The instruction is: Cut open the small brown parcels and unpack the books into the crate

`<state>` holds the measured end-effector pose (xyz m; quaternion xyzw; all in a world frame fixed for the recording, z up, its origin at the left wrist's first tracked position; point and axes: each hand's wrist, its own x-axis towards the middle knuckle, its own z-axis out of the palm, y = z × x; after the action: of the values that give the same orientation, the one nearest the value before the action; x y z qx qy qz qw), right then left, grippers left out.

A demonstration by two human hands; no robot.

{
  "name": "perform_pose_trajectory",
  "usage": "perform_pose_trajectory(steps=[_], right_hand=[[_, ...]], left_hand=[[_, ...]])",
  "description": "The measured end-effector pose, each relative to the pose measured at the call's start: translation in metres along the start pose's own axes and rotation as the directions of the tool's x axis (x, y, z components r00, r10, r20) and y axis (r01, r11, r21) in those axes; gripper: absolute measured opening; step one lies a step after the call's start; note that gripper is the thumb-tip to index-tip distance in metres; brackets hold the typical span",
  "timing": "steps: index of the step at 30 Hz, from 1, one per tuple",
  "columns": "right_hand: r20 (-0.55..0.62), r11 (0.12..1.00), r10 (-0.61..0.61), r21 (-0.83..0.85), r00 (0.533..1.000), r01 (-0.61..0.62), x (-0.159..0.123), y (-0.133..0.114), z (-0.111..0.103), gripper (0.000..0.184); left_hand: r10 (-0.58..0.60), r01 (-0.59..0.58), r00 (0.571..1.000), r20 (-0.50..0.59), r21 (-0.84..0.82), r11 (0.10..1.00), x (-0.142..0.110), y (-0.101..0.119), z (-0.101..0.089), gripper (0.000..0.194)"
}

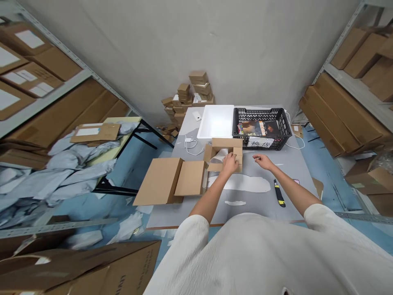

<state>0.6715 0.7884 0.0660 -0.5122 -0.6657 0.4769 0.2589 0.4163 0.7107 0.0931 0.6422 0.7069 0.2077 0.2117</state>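
Observation:
In front of me on the grey table stands an open cardboard box with its flaps raised. White paper lies in its left part. My left hand reaches over the near side, its fingers curled onto a smaller cardboard box at the right end of the carton. To the right, my right hand hovers apart from the box, thumb and fingertips pinched together. A tiny pale bit may be between them, too small to name.
Two closed cartons stand left of the open box. Behind it are a white tray and a black crate holding magazines. A yellow-black utility knife lies at right. A white cable crosses the table; loaded shelves flank it.

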Motion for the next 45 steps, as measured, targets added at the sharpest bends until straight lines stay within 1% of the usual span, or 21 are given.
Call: perform_pose_trajectory(steps=[3, 5, 8, 10, 12, 14, 16, 18, 20, 21, 22, 24, 26, 27, 29, 31, 33, 36, 40, 42, 45], right_hand=[[0.009, 1.0, 0.007, -0.019, 1.0, -0.007, -0.008, -0.004, 0.018, 0.018], [0.022, 0.999, 0.016, -0.03, 1.0, -0.016, -0.013, -0.006, 0.03, 0.018], [0.033, 0.999, 0.037, -0.039, 0.999, -0.035, -0.019, -0.007, 0.046, 0.025], [0.024, 0.997, 0.062, -0.038, 0.998, -0.061, -0.024, -0.006, 0.055, 0.033], [0.011, 0.994, 0.103, -0.022, 0.995, -0.103, -0.029, -0.006, 0.064, 0.045], [0.012, 0.988, 0.154, 0.012, 0.988, -0.154, -0.034, -0.007, 0.073, 0.057], [0.02, 0.979, 0.195, 0.055, 0.981, -0.196, -0.039, -0.01, 0.081, 0.067], [0.02, 0.972, 0.212, 0.095, 0.977, -0.213, -0.044, -0.015, 0.088, 0.073], [0.013, 0.967, 0.22, 0.126, 0.975, -0.22, -0.049, -0.022, 0.094, 0.072], [0.013, 0.965, 0.221, 0.138, 0.975, -0.221, -0.052, -0.025, 0.097, 0.07], [0.016, 0.964, 0.22, 0.149, 0.975, -0.22, -0.054, -0.028, 0.099, 0.067], [0.031, 0.963, 0.207, 0.171, 0.978, -0.209, -0.058, -0.032, 0.104, 0.067], [0.05, 0.963, 0.177, 0.197, 0.983, -0.184, -0.06, -0.035, 0.108, 0.074], [0.056, 0.963, 0.161, 0.211, 0.985, -0.17, -0.061, -0.035, 0.11, 0.079], [0.039, 0.962, 0.139, 0.233, 0.99, -0.144, -0.061, -0.035, 0.114, 0.087], [-0.016, 0.964, 0.15, 0.226, 0.989, -0.142, -0.059, -0.033, 0.118, 0.088], [-0.088, 0.961, 0.201, 0.208, 0.976, -0.179, -0.057, -0.03, 0.121, 0.084], [-0.144, 0.947, 0.247, 0.244, 0.958, -0.207, -0.053, -0.028, 0.122, 0.074], [-0.136, 0.934, 0.203, 0.323, 0.97, -0.15, -0.05, -0.028, 0.121, 0.057], [-0.154, 0.929, 0.226, 0.33, 0.962, -0.166, -0.05, -0.028, 0.119, 0.051], [-0.195, 0.916, 0.295, 0.337, 0.935, -0.218, -0.052, -0.028, 0.116, 0.049]], left_hand=[[-0.056, 0.055, 0.998, -0.034, -0.011, 0.998, -0.02, -0.018, -0.009, 0.045], [-0.119, 0.118, 0.988, -0.1, -0.017, 0.993, -0.031, -0.033, -0.017, 0.054], [-0.24, 0.234, 0.941, -0.238, -0.053, 0.971, -0.042, -0.057, -0.029, 0.074], [-0.337, 0.314, 0.897, -0.285, -0.122, 0.941, -0.045, -0.075, -0.036, 0.085], [-0.434, 0.383, 0.861, -0.267, -0.222, 0.897, -0.045, -0.092, -0.042, 0.092], [-0.492, 0.421, 0.847, -0.202, -0.31, 0.852, -0.043, -0.107, -0.045, 0.094], [-0.469, 0.404, 0.874, -0.124, -0.352, 0.844, -0.043, -0.118, -0.045, 0.089], [-0.377, 0.335, 0.924, -0.067, -0.337, 0.88, -0.043, -0.125, -0.043, 0.075], [-0.276, 0.259, 0.961, -0.017, -0.295, 0.92, -0.043, -0.13, -0.039, 0.063], [-0.239, 0.233, 0.971, 0.013, -0.274, 0.933, -0.044, -0.132, -0.037, 0.063], [-0.213, 0.218, 0.976, 0.047, -0.257, 0.942, -0.043, -0.134, -0.035, 0.066], [-0.173, 0.195, 0.978, 0.114, -0.233, 0.953, -0.042, -0.138, -0.031, 0.081], [-0.137, 0.165, 0.98, 0.142, -0.207, 0.964, -0.038, -0.142, -0.029, 0.092], [-0.122, 0.148, 0.982, 0.142, -0.195, 0.97, -0.036, -0.143, -0.028, 0.092], [-0.117, 0.137, 0.986, 0.121, -0.179, 0.974, -0.031, -0.145, -0.028, 0.079], [-0.146, 0.161, 0.985, 0.093, -0.18, 0.97, -0.026, -0.146, -0.03, 0.058], [-0.179, 0.189, 0.981, 0.069, -0.206, 0.96, -0.022, -0.145, -0.033, 0.048], [-0.229, 0.231, 0.973, 0.038, -0.279, 0.932, -0.016, -0.143, -0.037, 0.049], [-0.314, 0.297, 0.949, 0.002, -0.333, 0.895, -0.013, -0.142, -0.038, 0.051], [-0.286, 0.262, 0.958, -0.02, -0.347, 0.901, -0.015, -0.141, -0.036, 0.051], [-0.237, 0.232, 0.971, 0.034, -0.375, 0.898, -0.019, -0.137, -0.035, 0.037]])
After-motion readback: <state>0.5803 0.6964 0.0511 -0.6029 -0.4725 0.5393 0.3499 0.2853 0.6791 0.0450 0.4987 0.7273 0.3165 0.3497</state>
